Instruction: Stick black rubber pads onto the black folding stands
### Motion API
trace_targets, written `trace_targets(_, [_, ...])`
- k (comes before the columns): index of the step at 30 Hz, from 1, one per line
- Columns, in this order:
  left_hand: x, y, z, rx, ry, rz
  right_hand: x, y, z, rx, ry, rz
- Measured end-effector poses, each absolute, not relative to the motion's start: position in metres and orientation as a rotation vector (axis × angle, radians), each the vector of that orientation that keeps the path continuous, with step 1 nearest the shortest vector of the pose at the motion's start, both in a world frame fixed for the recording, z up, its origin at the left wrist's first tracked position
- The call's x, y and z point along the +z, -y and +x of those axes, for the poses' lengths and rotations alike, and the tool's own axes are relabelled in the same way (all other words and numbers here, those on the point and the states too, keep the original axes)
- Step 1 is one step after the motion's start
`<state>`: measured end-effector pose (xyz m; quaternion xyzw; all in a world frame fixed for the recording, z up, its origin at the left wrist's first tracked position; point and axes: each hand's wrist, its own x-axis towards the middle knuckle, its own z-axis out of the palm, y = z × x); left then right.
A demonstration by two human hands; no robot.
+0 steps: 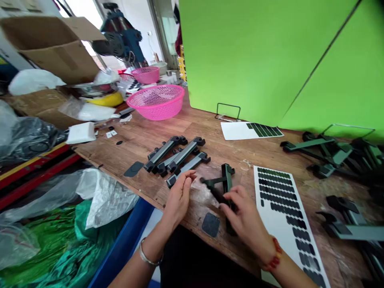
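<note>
The right hand [244, 218] is closed around a dark folding bracket [225, 182] and does best holding it flat on the workbench [144, 136], while the open left hand [179, 196] steadies the gray bar [187, 168] beside it.

Bright, even daylight comes from the windows [84, 16] at the upper left, which are washed out white. The desk [144, 140] shows only soft, faint shadows. The right hand [243, 216] is smeared by motion blur. Straight lines bend toward the edges, and the far right corner goes dark and soft.
</note>
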<state>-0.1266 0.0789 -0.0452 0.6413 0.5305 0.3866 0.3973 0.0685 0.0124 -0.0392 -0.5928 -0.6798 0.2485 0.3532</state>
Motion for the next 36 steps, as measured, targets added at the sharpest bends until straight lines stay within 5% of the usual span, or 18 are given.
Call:
trace_targets(10, [-0.076, -0.002, -0.104, 0.588, -1.037, 1.8, -0.052, -0.006, 0.074, 1.165, 1.389, -1.394])
trace_targets(14, [-0.093, 0.01, -0.095, 0.627, -1.056, 1.831, 0.003, -0.019, 0.087, 0.682, 1.186, -1.508])
trace_targets(19, [-0.101, 0.007, -0.093, 0.697, -1.033, 1.825, 0.052, -0.063, 0.062, 0.247, 1.862, -1.391])
trace_targets(26, [-0.115, 0.007, -0.089, 0.82, -1.057, 1.638, 0.025, -0.092, 0.046, 0.385, 2.507, -1.575])
trace_targets(29, [-0.113, 0.007, -0.089, 0.824, -1.061, 1.626, 0.05, -0.093, 0.054, 0.585, 2.534, -1.464])
trace_targets(32, [-0.104, 0.006, -0.088, 0.821, -1.075, 1.575, 0.069, -0.096, 0.053, 0.441, 2.394, -1.476])
trace_targets(36, [-0.096, 0.003, -0.088, 0.784, -1.135, 1.478, 0.029, -0.101, 0.037, 0.523, 2.425, -1.65])
